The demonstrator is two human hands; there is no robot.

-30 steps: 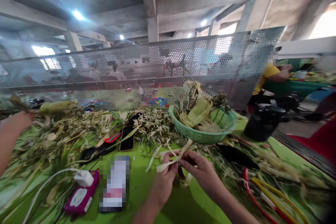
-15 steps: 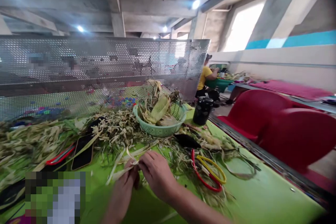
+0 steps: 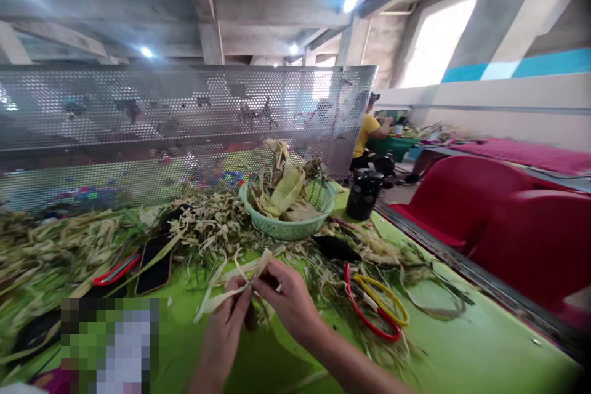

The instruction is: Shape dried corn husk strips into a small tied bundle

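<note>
Just above the green tabletop (image 3: 462, 354), both hands pinch one pale corn-husk strip (image 3: 217, 301) (left hand (image 3: 226, 329) lower, right hand (image 3: 289, 298) higher), fingers closed on it, its long axis running lower-left to upper-right between them.

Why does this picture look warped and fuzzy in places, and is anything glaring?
Head view: the wide lens stretches and smears the edges; the window is blown out white; the left hand and right hand pinching husk strips are slightly motion-blurred; the green basket mid-frame is sharpest; a pixelated patch covers the lower left.
</note>
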